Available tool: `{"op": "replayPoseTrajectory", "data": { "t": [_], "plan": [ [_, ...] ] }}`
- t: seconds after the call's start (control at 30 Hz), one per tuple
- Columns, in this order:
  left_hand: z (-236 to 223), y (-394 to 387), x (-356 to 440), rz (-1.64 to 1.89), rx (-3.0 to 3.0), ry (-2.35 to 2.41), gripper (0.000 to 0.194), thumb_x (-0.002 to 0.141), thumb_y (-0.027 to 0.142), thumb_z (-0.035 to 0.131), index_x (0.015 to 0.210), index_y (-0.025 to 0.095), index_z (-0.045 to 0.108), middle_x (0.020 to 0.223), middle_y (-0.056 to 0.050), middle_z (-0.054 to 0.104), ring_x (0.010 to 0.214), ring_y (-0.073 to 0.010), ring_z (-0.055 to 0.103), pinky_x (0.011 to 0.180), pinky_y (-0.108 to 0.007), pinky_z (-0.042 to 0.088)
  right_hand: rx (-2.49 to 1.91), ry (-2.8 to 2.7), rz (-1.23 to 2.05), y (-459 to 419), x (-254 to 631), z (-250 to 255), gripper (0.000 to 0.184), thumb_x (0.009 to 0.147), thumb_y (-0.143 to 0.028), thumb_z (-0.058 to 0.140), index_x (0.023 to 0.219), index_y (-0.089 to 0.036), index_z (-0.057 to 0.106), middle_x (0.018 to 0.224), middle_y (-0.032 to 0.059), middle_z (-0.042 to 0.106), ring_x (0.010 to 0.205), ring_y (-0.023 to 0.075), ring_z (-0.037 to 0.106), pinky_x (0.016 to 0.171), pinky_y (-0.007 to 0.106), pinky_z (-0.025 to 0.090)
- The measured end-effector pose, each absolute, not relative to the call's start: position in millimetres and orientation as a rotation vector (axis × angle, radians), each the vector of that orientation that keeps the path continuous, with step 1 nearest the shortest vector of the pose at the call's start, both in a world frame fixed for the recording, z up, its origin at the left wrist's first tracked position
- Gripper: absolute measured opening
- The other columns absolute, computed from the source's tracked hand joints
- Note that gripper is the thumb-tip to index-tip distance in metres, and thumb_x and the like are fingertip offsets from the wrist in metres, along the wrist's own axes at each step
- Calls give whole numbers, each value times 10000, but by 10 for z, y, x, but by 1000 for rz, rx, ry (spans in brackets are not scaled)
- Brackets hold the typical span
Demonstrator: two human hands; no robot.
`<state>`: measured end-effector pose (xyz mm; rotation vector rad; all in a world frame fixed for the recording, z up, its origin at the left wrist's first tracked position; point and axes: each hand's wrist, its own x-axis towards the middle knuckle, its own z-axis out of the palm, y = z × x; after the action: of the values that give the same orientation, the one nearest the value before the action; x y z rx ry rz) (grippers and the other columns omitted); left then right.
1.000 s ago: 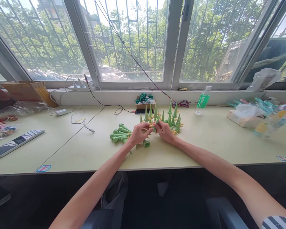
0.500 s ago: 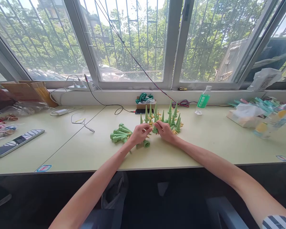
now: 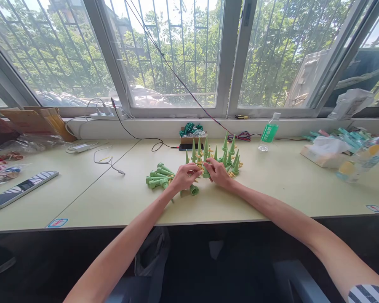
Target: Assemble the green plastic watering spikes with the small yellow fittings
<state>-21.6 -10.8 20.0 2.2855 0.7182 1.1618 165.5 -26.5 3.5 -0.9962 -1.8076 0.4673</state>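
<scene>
At middle of the pale table (image 3: 113, 202), gripping one green spike (image 3: 206, 173) with right hand (image 3: 220, 173), just before the standing spikes (image 3: 232, 148); pinching together fingertips of left hand (image 3: 183, 176) beside it, on something too small to make out. Better to keep spike steady and press gently, straight. On green label (image 3: 269, 133) of bottle (image 3: 263, 147), showing white characters, too blurred for sure reading.

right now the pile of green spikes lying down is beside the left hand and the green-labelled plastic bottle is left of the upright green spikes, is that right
Not quite: the green-labelled plastic bottle is right of the upright green spikes, as the head view shows. The lying green spikes are indeed beside the left hand.
</scene>
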Motion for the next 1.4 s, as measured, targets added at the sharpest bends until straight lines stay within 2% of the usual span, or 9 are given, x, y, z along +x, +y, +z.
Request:
{"op": "replayPoseTrajectory", "data": {
  "t": [0.3,0.43,0.53,0.67,0.8,0.9,1.03,1.17,1.4],
  "plan": [
    [199,-118,-217,1245,2583,663,224,928,303,543,832,167,693,783,-44,637,658,-114,561,624,-238,485,-983,-1766,604,-283,1655,89,382,945,-575,445,969,-206,542,437,-75,518,290,111,457,366,236,380],
    [162,-93,-223,1263,2651,646,234,956,293,490,895,173,682,843,-60,642,701,-125,570,653,-250,480,-987,-1763,591,-283,1658,86,380,954,-574,424,978,-207,519,446,-78,505,307,120,486,376,236,389],
    [150,-75,-217,1276,2619,683,210,950,310,507,917,177,667,844,-51,621,670,-115,550,620,-238,466,-977,-1752,546,-279,1663,73,366,964,-570,403,985,-214,483,521,-64,549,346,114,522,386,225,397],
    [175,-78,-206,1295,2527,809,250,944,370,520,838,172,629,782,-23,584,639,-106,522,607,-230,450,-935,-1739,443,-263,1679,64,324,979,-545,377,953,-228,434,650,-38,580,428,98,545,422,209,412],
    [186,-79,-206,1271,2453,923,395,961,431,464,692,162,569,648,1,547,590,-107,478,594,-239,409,-901,-1767,304,-232,1697,49,264,990,-492,384,949,-234,419,785,-5,598,464,80,503,453,212,414],
    [176,-69,-204,1190,2355,967,465,964,478,427,661,156,572,611,1,566,570,-112,488,578,-244,394,-860,-1839,256,-215,1705,32,229,991,-462,404,994,-236,440,875,26,618,550,100,554,513,227,457],
    [179,-57,-191,1143,2202,990,518,947,545,408,657,151,578,621,-7,590,569,-116,504,565,-243,397,-784,-1957,136,-229,1712,30,200,997,-406,421,1053,-230,498,996,77,621,769,152,630,661,263,520],
    [201,-54,-180,1125,2100,961,523,931,560,416,637,149,553,601,-5,544,561,-106,474,536,-230,387,-706,-2062,22,-248,1717,48,194,1003,-330,428,1145,-241,525,1143,105,595,963,173,619,763,278,542],
    [247,-103,-187,1080,1965,903,450,892,524,504,639,153,503,516,41,414,476,-73,371,460,-205,312,-637,-2108,-143,-234,1723,54,190,999,-265,447,1171,-241,524,1189,104,592,1074,194,608,828,334,561]
  ]
}}
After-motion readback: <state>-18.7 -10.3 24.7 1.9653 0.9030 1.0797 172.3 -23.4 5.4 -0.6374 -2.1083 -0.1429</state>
